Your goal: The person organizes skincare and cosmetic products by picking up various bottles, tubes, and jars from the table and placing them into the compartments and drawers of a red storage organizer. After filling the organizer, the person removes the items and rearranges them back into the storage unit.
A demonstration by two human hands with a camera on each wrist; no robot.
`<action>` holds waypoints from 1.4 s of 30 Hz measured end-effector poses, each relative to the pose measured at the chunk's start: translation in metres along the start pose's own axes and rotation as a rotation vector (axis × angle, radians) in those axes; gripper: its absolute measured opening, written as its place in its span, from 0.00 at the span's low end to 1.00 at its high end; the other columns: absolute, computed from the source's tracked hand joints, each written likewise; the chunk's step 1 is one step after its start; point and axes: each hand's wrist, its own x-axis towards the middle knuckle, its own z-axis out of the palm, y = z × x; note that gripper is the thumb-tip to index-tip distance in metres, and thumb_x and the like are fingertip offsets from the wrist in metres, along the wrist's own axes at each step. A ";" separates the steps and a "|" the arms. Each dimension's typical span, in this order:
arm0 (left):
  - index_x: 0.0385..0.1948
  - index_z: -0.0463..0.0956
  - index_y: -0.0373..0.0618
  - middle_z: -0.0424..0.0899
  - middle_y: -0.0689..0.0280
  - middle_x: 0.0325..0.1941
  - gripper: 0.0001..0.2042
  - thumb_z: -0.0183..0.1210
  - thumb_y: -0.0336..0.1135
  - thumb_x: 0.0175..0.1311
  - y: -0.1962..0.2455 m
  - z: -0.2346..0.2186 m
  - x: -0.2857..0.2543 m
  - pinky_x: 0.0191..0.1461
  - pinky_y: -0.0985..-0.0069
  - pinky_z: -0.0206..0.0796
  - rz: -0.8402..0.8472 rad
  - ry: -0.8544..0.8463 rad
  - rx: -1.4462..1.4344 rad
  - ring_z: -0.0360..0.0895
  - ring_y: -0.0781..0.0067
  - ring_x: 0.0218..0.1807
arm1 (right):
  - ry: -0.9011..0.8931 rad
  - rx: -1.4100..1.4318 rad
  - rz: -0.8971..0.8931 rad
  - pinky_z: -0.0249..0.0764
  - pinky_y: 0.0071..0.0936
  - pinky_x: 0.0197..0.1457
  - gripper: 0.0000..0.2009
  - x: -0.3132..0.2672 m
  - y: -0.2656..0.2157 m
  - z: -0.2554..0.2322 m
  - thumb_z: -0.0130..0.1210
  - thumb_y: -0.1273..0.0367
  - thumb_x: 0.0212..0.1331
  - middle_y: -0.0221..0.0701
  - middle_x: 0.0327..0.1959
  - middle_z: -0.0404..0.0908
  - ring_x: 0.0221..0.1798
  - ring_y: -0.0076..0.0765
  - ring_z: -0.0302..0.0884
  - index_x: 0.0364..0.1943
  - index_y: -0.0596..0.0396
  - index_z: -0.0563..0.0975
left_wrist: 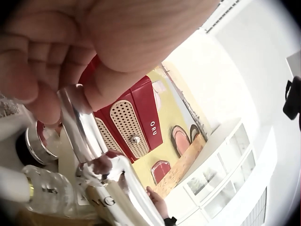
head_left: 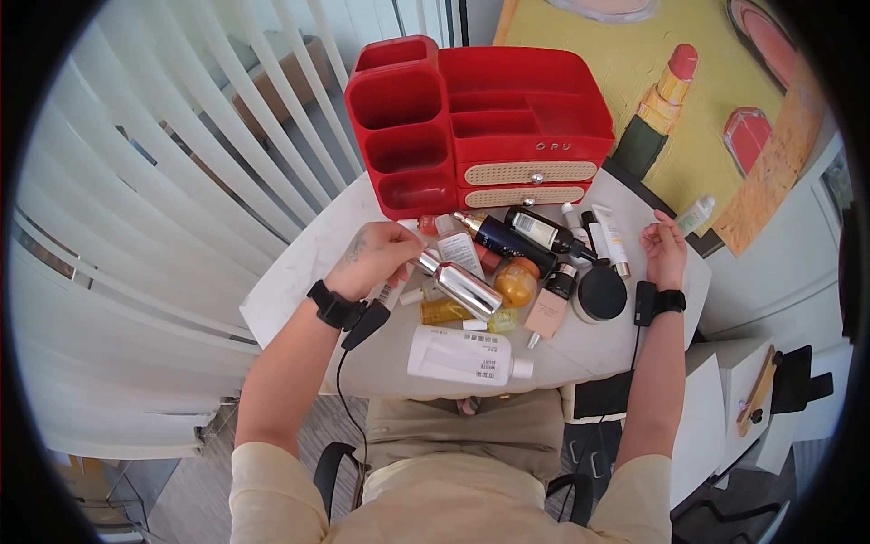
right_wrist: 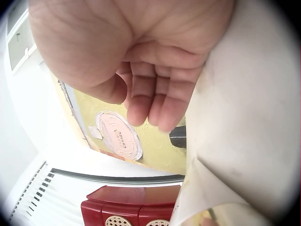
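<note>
My left hand (head_left: 376, 258) pinches the neck-like silver cap of a shiny silver bottle (head_left: 467, 288) between thumb and fingers. Close up in the left wrist view, the mirror-bright bottle (left_wrist: 117, 188) tilts down from the fingertips, with the letters "MG" showing on its side. Under and around it lie an amber round jar (head_left: 517, 283), a clear bottle with a printed label (head_left: 460, 252) and a yellow tube (head_left: 444, 312). At the table's right side, my right hand (head_left: 666, 252) holds nothing, its fingers loosely bent. Beside its fingertips is a small white-and-green tube (head_left: 696, 216).
A red organizer (head_left: 526, 145) with two drawers stands at the back of the white table (head_left: 290, 281). In front lie a white bottle (head_left: 460, 355), a peach foundation bottle (head_left: 546, 315), a black-lidded jar (head_left: 601, 294) and several dark bottles. Blinds hang left; a cosmetics painting (head_left: 634, 100) leans behind.
</note>
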 end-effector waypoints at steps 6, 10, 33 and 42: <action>0.35 0.80 0.36 0.79 0.68 0.24 0.11 0.58 0.36 0.60 0.000 0.005 -0.016 0.23 0.82 0.64 0.143 0.050 0.225 0.73 0.83 0.22 | 0.018 -0.004 -0.014 0.77 0.24 0.38 0.12 -0.003 -0.001 0.004 0.47 0.73 0.68 0.30 0.30 0.79 0.33 0.25 0.77 0.51 0.60 0.76; 0.34 0.80 0.34 0.82 0.60 0.25 0.13 0.59 0.38 0.58 -0.006 0.011 -0.018 0.33 0.75 0.69 0.174 0.096 0.292 0.79 0.72 0.26 | 0.046 -0.011 -0.012 0.77 0.24 0.37 0.12 -0.004 -0.003 0.007 0.47 0.72 0.68 0.30 0.30 0.79 0.33 0.25 0.77 0.51 0.60 0.76; 0.64 0.63 0.40 0.66 0.56 0.69 0.28 0.41 0.53 0.73 -0.091 -0.038 -0.012 0.76 0.63 0.44 0.248 -0.078 -0.922 0.58 0.59 0.72 | -0.121 -0.030 0.026 0.70 0.30 0.61 0.18 -0.014 -0.008 0.019 0.49 0.68 0.69 0.37 0.51 0.78 0.54 0.32 0.76 0.59 0.61 0.71; 0.66 0.60 0.36 0.62 0.52 0.71 0.29 0.40 0.52 0.74 -0.094 -0.029 -0.005 0.78 0.65 0.40 0.361 -0.122 -0.884 0.55 0.57 0.74 | -0.385 -0.176 0.182 0.56 0.30 0.74 0.25 -0.036 -0.012 0.062 0.46 0.64 0.71 0.40 0.70 0.63 0.74 0.37 0.56 0.68 0.62 0.61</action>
